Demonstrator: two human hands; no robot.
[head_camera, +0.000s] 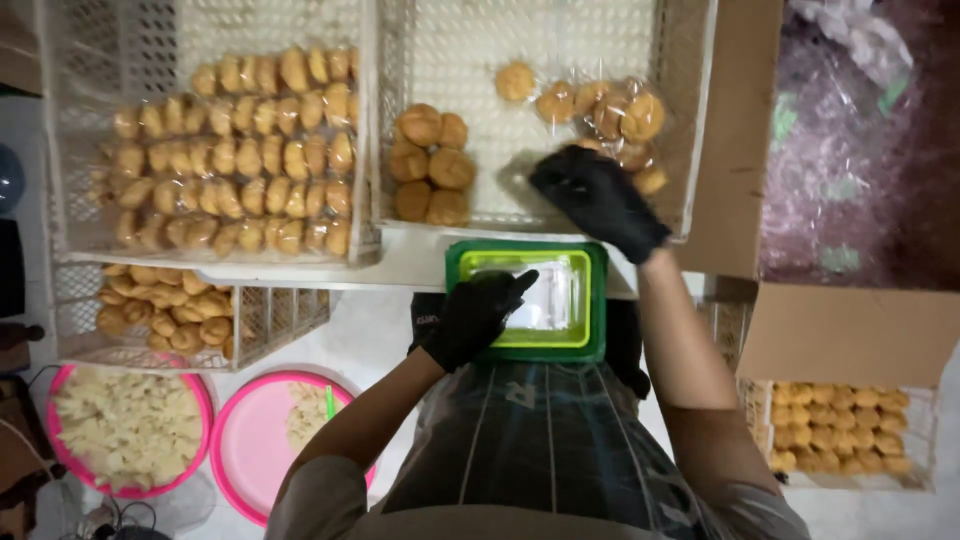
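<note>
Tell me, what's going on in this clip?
A person in black gloves stands over white baskets of golden round pastries. The right hand reaches into the middle basket among loose and bagged pastries. The left hand rests on a clear plastic container in a green tray.

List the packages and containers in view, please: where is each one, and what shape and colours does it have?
Clear plastic bag: in the right white crate, under the right hand, holding round golden pastries.
Green tray: in front of the person, rectangular, two greens, a clear container inside; the left hand touches it.
Cardboard box: at right, brown, open.
Pink bowls: lower left, round.
</note>
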